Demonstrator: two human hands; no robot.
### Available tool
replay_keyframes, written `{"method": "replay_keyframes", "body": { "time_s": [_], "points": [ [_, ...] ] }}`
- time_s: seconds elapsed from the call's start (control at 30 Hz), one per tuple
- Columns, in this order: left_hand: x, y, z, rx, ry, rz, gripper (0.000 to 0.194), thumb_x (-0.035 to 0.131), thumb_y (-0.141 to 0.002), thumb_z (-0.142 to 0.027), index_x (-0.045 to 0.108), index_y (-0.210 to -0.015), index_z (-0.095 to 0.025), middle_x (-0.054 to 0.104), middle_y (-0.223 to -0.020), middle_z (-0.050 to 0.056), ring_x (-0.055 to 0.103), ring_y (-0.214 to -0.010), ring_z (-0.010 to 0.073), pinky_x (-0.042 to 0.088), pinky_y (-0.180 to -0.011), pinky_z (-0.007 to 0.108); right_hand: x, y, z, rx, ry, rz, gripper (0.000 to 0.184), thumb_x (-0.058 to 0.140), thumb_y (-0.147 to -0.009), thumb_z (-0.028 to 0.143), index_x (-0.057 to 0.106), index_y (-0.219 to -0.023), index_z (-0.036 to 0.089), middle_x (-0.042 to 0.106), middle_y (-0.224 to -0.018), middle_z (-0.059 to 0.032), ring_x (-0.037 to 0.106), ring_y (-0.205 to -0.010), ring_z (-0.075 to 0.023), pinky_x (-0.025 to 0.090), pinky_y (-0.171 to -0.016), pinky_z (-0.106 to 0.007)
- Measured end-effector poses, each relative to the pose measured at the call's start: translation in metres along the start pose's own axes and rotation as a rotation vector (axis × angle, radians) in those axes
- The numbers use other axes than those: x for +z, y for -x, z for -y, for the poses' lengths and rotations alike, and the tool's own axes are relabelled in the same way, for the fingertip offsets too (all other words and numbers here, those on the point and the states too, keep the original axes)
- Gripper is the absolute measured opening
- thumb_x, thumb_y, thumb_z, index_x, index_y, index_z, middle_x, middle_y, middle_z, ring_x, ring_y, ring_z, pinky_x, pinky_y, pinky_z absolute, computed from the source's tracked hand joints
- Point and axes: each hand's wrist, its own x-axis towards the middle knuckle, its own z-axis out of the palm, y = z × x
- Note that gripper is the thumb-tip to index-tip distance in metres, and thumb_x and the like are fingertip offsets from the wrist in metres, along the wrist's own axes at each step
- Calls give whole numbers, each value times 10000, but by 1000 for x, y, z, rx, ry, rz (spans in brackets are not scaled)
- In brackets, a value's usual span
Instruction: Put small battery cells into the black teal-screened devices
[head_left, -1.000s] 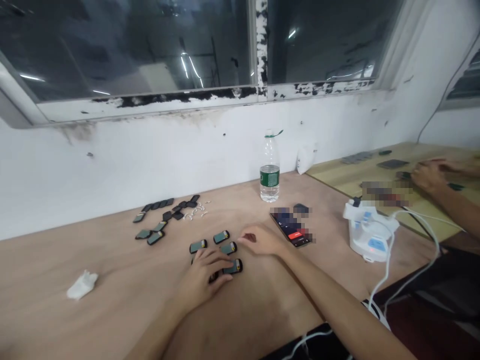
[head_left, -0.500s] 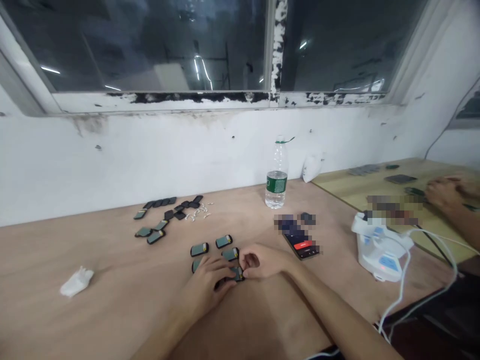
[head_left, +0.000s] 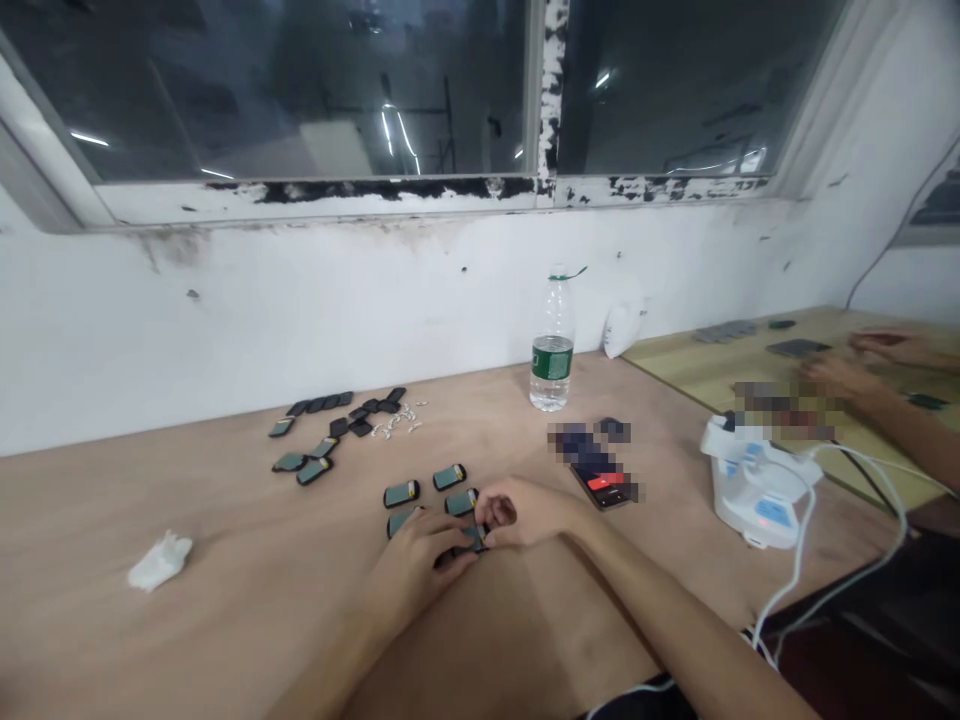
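A small black-edged case with a grey-green face [head_left: 474,540] lies on the table, partly covered by my fingers. My left hand [head_left: 420,550] grips its left side, thumb along the near edge and fingers over the top. At its right end, my right hand [head_left: 529,512] is curled with the fingertips pinched against the case; anything tiny between them is hidden. Just beyond my hands lie more such cases: one at the upper left [head_left: 401,493], one at the upper right [head_left: 450,477], one close to my right fingers [head_left: 460,502], and one half under my left hand [head_left: 401,521].
Farther left are more cases [head_left: 313,471], flat black pieces [head_left: 360,427] and small white curved bits [head_left: 405,418]. Crumpled white tissue [head_left: 160,561], a water bottle [head_left: 551,360], a phone [head_left: 606,485] and a white cabled device [head_left: 754,490] surround the work. Another person's hands [head_left: 840,380] are at right.
The view has shifted slightly. My hands stay on the same case, with only small finger movements. The other person's hands have moved apart at the far right.
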Motion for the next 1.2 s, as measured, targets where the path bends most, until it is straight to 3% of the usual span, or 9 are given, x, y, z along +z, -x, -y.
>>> {"method": "replay_keyframes", "body": {
  "time_s": [0.3, 0.47, 0.7, 0.83, 1.0, 1.13, 1.2],
  "points": [
    [2, -1, 0, -39, 16, -53, 48, 773, -877, -302, 804, -896, -270, 803, -1020, 40, 749, -932, 243, 599, -816, 350, 0, -4, -4, 57, -9, 0, 347, 911, -633, 313, 741, -891, 156, 660, -736, 18, 585, -668, -121, 467, -596, -220],
    [2, -2, 0, -64, 21, -63, 38, 805, -831, -272, 808, -868, -265, 803, -987, 39, 750, -916, 241, 607, -815, 343, 1, -6, -2, 74, 33, -2, 377, 919, -607, 280, 709, -893, 153, 618, -714, 42, 549, -645, -108, 438, -562, -206],
    [1, -3, 2, -36, 17, -46, 65, 749, -884, -303, 802, -874, -267, 804, -1001, 40, 751, -916, 237, 601, -816, 342, 4, -2, 10, -66, 77, -25, 150, 805, -735, 196, 667, -787, 169, 599, -689, 43, 534, -636, -99, 410, -567, -194],
    [0, -2, 1, -31, 31, -46, 88, 729, -911, -327, 789, -920, -263, 798, -1038, 46, 745, -948, 240, 593, -841, 355, -1, -1, 8, -103, 15, -68, 133, 773, -776, 208, 656, -830, 175, 645, -721, 29, 569, -659, -115, 442, -603, -208],
    [-5, -4, -4, -46, 22, -3, 139, 684, -958, -376, 774, -992, -275, 787, -1077, 41, 728, -1003, 232, 566, -921, 369, -27, 5, 1, -57, 3, -283, 185, 772, -812, 324, 694, -839, 158, 710, -783, -20, 617, -715, -151, 472, -667, -248],
    [-11, -6, -8, -43, 46, 21, 154, 672, -967, -396, 765, -1011, -283, 779, -1089, 33, 722, -1005, 229, 566, -917, 359, -45, 8, -8, 16, 125, -451, 121, 728, -830, 260, 729, -808, 141, 729, -755, -40, 623, -698, -157, 462, -669, -254],
    [-17, -7, -9, -76, 59, 33, 211, 657, -974, -429, 748, -1113, -299, 774, -1090, 31, 721, -970, 225, 584, -871, 348, -48, 7, -12, 45, 183, -565, 111, 693, -844, 220, 740, -788, 136, 740, -754, -49, 623, -691, -153, 454, -669, -251]
  ]
}}
